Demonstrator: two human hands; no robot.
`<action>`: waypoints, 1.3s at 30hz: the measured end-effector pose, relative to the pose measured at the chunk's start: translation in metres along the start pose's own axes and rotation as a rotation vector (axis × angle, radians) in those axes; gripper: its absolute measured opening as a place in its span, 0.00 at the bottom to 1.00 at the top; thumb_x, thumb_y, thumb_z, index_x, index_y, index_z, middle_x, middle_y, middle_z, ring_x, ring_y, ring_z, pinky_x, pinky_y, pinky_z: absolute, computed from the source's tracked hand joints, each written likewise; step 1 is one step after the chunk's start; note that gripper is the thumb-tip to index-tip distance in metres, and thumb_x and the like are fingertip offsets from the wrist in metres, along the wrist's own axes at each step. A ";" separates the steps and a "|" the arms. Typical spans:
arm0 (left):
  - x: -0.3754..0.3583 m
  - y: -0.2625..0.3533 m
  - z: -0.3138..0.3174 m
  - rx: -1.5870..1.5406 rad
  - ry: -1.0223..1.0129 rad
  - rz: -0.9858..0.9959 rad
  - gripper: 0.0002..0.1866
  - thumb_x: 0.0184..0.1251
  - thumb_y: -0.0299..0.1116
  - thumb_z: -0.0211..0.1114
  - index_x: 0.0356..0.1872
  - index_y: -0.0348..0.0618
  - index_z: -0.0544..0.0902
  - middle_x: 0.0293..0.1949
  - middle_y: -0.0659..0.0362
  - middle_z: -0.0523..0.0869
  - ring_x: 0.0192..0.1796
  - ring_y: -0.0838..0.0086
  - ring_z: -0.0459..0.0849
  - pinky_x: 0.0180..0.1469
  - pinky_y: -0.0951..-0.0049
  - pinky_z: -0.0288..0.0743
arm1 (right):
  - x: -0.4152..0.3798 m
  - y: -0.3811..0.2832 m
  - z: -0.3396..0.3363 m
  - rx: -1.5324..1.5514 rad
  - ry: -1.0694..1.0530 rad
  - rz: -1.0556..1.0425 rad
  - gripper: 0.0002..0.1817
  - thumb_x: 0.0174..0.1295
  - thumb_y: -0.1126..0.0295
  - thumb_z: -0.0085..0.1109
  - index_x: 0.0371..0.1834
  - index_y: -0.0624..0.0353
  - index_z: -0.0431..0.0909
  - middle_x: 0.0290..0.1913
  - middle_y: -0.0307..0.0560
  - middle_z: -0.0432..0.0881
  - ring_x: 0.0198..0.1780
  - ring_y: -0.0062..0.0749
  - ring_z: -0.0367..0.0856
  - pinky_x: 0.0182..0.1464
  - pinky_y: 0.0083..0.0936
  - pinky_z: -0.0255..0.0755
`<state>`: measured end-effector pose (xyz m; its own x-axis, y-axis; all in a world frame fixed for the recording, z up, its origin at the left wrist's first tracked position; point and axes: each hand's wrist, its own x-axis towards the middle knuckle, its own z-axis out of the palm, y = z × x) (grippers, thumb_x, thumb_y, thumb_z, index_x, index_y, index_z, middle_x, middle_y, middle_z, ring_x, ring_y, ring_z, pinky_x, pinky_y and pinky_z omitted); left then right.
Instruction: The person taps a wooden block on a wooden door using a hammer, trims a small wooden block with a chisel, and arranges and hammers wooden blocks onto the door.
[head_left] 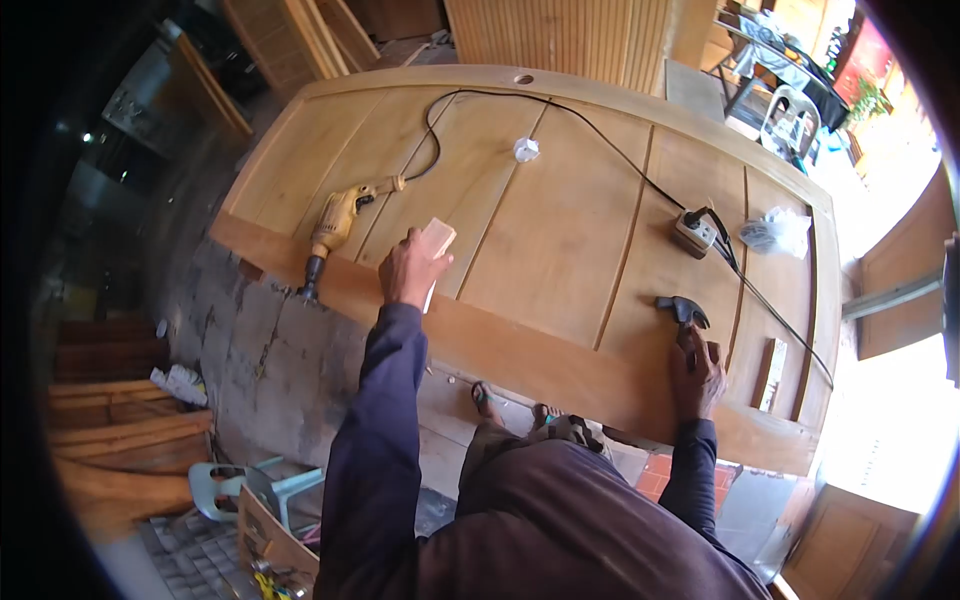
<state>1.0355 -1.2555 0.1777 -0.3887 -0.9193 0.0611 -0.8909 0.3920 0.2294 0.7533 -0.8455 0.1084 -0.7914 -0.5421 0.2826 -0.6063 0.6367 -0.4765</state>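
A wooden door panel [560, 230] lies flat in front of me. My left hand [406, 270] is closed around a pale rectangular block [437, 238] over the panel's near side. To its left rests a yellow power drill [340, 217], its chuck reaching over the near edge. My right hand [697, 378] wraps round the handle of a claw hammer [682, 309], whose dark head points away from me. Right of that hand lies a narrow light-coloured strip [770, 374].
A black cord [600, 133] runs across the panel near a socket box [694, 233]. Two plastic bags, a small one [526, 150] and a larger one [778, 233], lie on it. A plastic chair [262, 487] stands at lower left, near stacked timber [130, 430].
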 end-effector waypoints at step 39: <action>-0.002 -0.014 0.042 -0.420 -0.144 0.592 0.28 0.67 0.50 0.77 0.60 0.41 0.85 0.53 0.50 0.88 0.57 0.51 0.86 0.61 0.53 0.81 | 0.027 -0.202 0.139 0.161 -0.157 -0.209 0.14 0.61 0.65 0.74 0.49 0.55 0.89 0.50 0.50 0.87 0.52 0.46 0.86 0.58 0.43 0.79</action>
<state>1.0389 -1.2574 0.1335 -0.8290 -0.5332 0.1685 -0.3690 0.7479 0.5518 0.8654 -1.0652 0.0963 -0.6214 -0.7383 0.2624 -0.7246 0.4141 -0.5508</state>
